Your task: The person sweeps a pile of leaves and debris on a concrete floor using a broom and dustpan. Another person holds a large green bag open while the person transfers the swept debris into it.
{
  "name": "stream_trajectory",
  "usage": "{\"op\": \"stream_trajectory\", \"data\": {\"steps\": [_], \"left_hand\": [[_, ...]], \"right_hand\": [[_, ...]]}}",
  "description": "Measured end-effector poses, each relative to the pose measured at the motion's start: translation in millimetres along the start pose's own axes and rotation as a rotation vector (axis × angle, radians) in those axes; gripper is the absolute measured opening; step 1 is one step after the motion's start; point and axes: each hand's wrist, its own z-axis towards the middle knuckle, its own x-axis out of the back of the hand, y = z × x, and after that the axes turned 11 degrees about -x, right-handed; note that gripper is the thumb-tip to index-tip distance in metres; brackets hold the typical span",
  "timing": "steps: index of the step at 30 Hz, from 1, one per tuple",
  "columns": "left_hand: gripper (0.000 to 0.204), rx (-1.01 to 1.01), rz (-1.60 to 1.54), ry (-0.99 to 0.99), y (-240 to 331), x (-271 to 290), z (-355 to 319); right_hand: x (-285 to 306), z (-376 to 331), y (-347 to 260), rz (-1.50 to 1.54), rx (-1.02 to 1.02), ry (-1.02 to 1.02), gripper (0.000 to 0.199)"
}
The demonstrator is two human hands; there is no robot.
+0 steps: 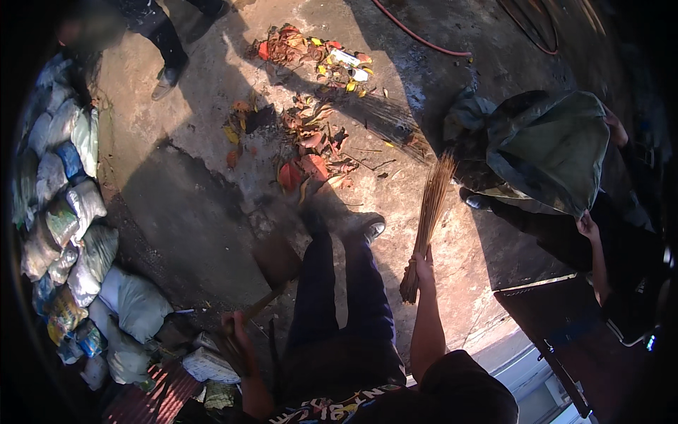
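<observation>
My right hand is closed round the lower, bound end of a stick broom, its bristles pointing up and away from me. At lower left, in shade, my left hand grips the wooden handle of a tool with a dark, flat, square blade; the blade's exact kind is hard to make out. The blade is beside my left leg. Beyond my feet, dry red and brown leaves lie scattered on the ground. A larger leaf heap lies farther off, with white scraps beside it.
Filled sacks are piled along the left. At right, another person's hand holds a large greenish sack open. Someone else's leg shows at top left. A red hose crosses the ground at the top.
</observation>
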Motion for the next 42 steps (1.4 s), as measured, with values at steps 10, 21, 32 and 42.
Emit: {"op": "stream_trajectory", "data": {"steps": [10, 21, 32, 42], "left_hand": [[0.024, 0.572, -0.426, -0.001, -22, -19, 33], [0.019, 0.765, -0.913, 0.239, -53, -60, 23], [0.015, 0.804, -1.13, 0.398, -61, -101, 11], [0.011, 0.937, -1.075, 0.443, -66, -122, -9]], "right_hand": [[-164, 5, -30, -0.339, 0.054, -0.309, 0.044], [-61, -34, 59, -0.034, -0.317, -0.241, 0.031], [-334, -22, -50, 0.008, -0.359, -0.701, 0.033], [-211, -147, -61, -0.258, -0.083, -0.407, 0.039]]}}
